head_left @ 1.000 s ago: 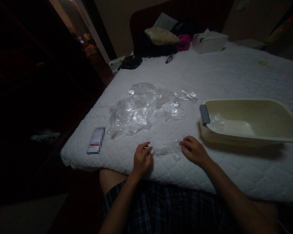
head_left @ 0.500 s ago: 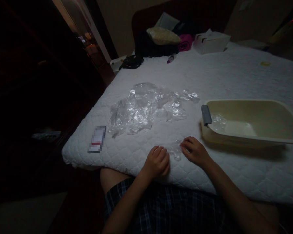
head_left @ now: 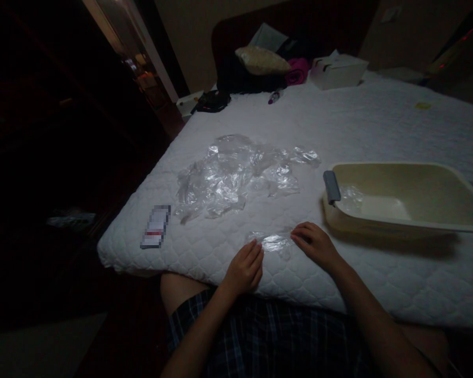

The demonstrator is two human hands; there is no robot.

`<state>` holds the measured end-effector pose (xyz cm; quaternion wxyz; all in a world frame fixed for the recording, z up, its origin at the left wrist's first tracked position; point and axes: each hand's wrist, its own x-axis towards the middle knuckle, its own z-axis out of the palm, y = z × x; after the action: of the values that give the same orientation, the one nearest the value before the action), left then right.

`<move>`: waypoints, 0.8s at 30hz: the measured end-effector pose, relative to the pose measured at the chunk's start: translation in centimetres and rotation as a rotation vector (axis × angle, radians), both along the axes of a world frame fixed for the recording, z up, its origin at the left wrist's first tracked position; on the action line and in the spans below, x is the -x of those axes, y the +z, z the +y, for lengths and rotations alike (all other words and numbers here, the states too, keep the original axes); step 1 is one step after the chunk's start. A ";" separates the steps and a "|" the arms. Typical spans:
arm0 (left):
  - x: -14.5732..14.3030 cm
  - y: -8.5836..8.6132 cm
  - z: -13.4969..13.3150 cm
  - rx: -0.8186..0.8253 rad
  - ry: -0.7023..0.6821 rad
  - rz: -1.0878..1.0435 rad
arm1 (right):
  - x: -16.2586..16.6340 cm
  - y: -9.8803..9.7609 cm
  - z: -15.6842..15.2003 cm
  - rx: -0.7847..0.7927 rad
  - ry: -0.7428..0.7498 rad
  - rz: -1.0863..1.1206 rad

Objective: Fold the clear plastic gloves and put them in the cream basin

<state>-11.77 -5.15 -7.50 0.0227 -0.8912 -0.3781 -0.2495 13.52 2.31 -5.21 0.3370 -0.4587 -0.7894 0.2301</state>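
A small clear plastic bag [head_left: 276,242] lies stretched between my hands near the front edge of the bed. My left hand [head_left: 245,268] has its fingertips closed on the bag's left end. Thumb and fingers of my right hand [head_left: 314,244] pinch the opposite end. Beyond them, a spread pile of crumpled clear plastic bags [head_left: 230,176] covers part of the white quilted mattress [head_left: 362,131].
To the right stands a cream plastic tub [head_left: 402,223] with a grey handle and some clear plastic inside. A pixelated phone-like object [head_left: 155,227] lies left. Toward the headboard are a white box [head_left: 339,71], a pillow [head_left: 262,60] and a magenta roll [head_left: 297,72].
My left hand has shifted slightly left and its fingers have straightened. More of the small bag now shows, drawn out between both hands. My right hand has barely moved.
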 end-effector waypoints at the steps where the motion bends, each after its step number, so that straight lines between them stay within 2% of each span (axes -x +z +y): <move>1: 0.0 -0.1 0.0 0.004 0.011 0.003 | 0.0 0.0 0.0 0.033 -0.009 0.026; 3: 0.0 -0.3 0.0 0.012 0.040 0.005 | -0.1 0.1 0.1 0.113 -0.045 0.102; 5: 0.0 -0.5 0.0 0.022 0.065 -0.002 | 0.0 0.6 0.1 0.171 -0.146 0.198; 8: 0.0 -0.5 0.1 0.045 0.074 -0.005 | 0.9 2.3 -0.2 0.162 -0.360 0.302; 9: 0.0 -0.4 0.1 0.058 0.077 -0.002 | 1.5 3.0 -0.5 0.163 -0.390 0.327; 11: -0.1 -0.3 0.1 0.083 0.082 0.003 | 2.9 4.1 -1.1 0.255 -0.329 0.426; 14: -0.1 -0.2 0.2 0.108 0.088 0.009 | 4.9 4.4 -1.9 0.719 -0.046 0.585; 16: 0.0 -0.2 0.1 0.109 0.086 0.018 | 5.5 3.6 -2.0 0.955 0.020 0.665; 17: 0.0 -0.2 0.1 0.112 0.085 0.025 | 5.5 3.1 -1.9 1.016 -0.009 0.704; 20: 0.2 -0.1 -0.2 0.126 0.080 0.046 | 4.7 2.2 -1.3 1.103 -0.119 0.773; 24: 0.3 0.2 -0.6 0.134 0.084 0.010 | 3.7 2.1 -0.4 1.084 -0.172 0.729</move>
<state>-12.06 -5.73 -7.34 -0.0244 -0.8753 -0.4311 -0.2178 9.81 1.89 -3.06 0.3214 -0.5173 -0.3576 0.7080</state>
